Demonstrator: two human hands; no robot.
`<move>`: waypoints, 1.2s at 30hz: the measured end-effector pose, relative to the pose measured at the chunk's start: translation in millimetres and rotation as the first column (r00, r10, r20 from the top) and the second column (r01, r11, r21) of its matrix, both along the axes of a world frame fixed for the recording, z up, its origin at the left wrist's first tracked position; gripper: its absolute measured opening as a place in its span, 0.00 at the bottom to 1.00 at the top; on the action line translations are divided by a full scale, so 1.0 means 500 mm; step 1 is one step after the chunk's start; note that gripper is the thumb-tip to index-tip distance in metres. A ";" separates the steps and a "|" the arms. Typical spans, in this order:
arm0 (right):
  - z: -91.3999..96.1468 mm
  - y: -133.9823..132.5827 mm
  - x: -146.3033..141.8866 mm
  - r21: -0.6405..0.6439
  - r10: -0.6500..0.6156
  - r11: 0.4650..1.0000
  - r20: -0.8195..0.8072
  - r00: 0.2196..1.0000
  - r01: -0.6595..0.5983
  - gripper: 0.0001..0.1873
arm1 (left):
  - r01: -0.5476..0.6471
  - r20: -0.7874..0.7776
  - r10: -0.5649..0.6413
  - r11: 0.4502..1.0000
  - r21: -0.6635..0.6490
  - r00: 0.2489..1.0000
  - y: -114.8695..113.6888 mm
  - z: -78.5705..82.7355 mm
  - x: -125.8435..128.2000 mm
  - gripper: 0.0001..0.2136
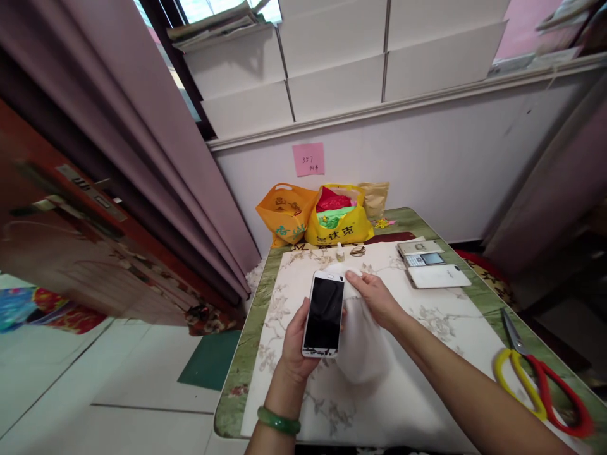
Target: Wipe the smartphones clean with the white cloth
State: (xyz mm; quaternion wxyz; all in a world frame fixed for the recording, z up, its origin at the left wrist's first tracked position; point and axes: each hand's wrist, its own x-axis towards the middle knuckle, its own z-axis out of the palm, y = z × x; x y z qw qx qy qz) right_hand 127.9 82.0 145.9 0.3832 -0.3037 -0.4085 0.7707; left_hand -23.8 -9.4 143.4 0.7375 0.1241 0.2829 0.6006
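Observation:
My left hand (298, 338) is wrapped round a white smartphone (324, 314) with a dark screen; its lower edge looks chipped. A green bangle (279, 421) circles my left wrist. Close by the phone's upper right corner, my right hand (374, 292) pinches a white cloth (363, 347) that hangs down beside the phone. Part of the cloth passes behind the phone, where it is hidden. Just beyond the phone, a small bottle (340, 253) stands on the floral table cover (294, 278).
At the right lie a white phone (439, 277), a keypad phone (425, 260) and scissors (540, 373) with yellow and red handles. An orange bag (287, 212), a yellow bag (339, 221) and a tan pouch (374, 197) stand at the back. A door (95, 208) is at left.

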 end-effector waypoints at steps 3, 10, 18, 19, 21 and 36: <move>-0.017 0.000 -0.014 0.046 -0.162 0.986 0.078 0.984 0.158 0.25 | 0.019 -0.035 -0.020 0.999 -0.026 0.999 -0.008 -0.006 0.006 0.22; -0.057 0.024 -0.014 0.513 -0.543 0.792 0.343 0.766 0.332 0.28 | -0.060 -0.063 0.055 0.995 -0.081 0.996 -0.012 -0.016 0.024 0.20; 0.014 0.125 0.094 0.372 -0.397 0.900 0.488 0.778 0.226 0.28 | 0.121 -0.121 -0.123 0.992 -0.028 0.985 -0.042 -0.010 -0.054 0.22; 0.016 0.132 0.095 0.201 -0.314 0.947 0.403 0.860 0.252 0.24 | 0.153 -0.121 -0.153 0.988 -0.005 0.981 -0.047 -0.012 -0.059 0.23; 0.011 0.133 0.089 -0.074 -0.217 0.970 0.165 0.962 0.232 0.16 | 0.194 -0.107 -0.189 0.980 0.044 0.976 -0.052 -0.014 -0.064 0.25; -0.079 -0.031 0.020 0.155 0.190 0.971 -0.022 0.982 -0.185 0.42 | 0.001 0.102 -0.007 0.998 0.056 0.995 0.010 0.028 -0.026 0.27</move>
